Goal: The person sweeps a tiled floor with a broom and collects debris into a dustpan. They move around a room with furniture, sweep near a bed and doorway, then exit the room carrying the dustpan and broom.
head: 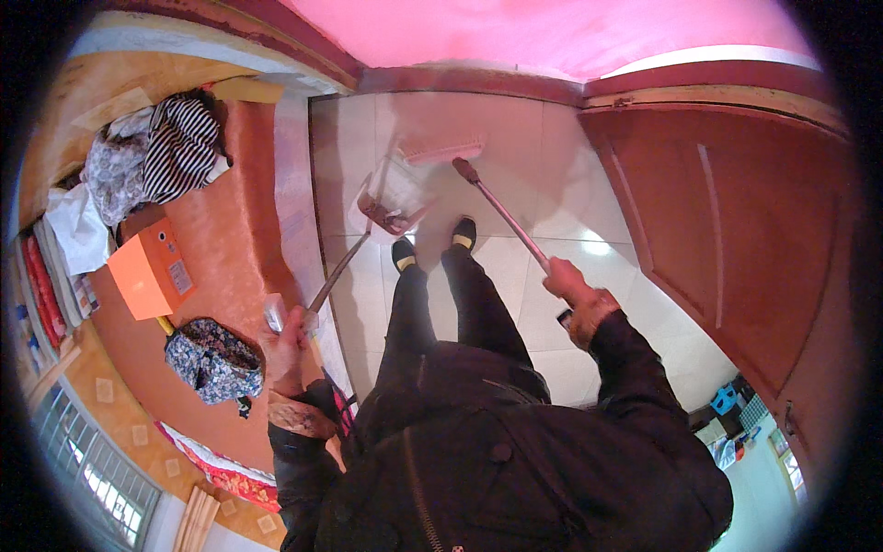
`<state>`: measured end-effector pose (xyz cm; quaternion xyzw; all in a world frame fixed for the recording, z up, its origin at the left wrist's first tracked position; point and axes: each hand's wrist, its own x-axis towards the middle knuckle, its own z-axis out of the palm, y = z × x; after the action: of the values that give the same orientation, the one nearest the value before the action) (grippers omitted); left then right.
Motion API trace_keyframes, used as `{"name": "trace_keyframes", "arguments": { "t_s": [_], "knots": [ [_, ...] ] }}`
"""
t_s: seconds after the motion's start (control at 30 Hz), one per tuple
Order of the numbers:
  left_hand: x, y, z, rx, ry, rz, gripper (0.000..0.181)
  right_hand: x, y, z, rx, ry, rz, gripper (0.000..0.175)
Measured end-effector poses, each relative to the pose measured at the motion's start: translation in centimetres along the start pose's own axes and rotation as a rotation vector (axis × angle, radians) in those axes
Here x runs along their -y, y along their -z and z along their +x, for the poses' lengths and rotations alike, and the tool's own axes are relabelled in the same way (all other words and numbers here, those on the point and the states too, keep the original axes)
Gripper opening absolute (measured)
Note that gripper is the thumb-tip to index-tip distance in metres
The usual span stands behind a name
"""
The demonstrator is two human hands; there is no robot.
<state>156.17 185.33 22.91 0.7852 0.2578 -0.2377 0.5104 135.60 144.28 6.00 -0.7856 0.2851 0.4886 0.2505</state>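
My left hand (288, 338) is closed around the upper end of the long handle of a dustpan (392, 215). The pan rests low at the floor, ahead of my left foot, with some debris in it that is too blurred to name. In my right hand (569, 279) is the pole of a broom (507, 215). Its wide bristle head (445, 150) lies on the tiles just beyond the pan, blurred and not touching it as far as I can tell. A dark-faced watch (565, 318) sits at my right wrist.
A raised platform with a reddish-brown cover (241, 228) runs along the left, bearing an orange box (148, 272), a floral cloth bag (214, 362) and a striped cloth (181, 148). A brown wooden door (745, 228) stands at the right. Pale tiles (579, 345) cover the floor.
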Motion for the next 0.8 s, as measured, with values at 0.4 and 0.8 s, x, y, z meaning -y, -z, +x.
{"name": "trace_keyframes", "arguments": {
  "t_s": [0.4,0.8],
  "knots": [
    [-1.5,-1.2,-0.2,-0.005,-0.003,-0.108,0.010,3.0,-0.9,5.8,-0.113,-0.162,0.513,0.022],
    [-0.4,-0.3,0.3,0.025,-0.064,-0.006,0.014,4.1,-1.0,-0.8,-0.066,0.091,0.027,0.030]
  ]
}}
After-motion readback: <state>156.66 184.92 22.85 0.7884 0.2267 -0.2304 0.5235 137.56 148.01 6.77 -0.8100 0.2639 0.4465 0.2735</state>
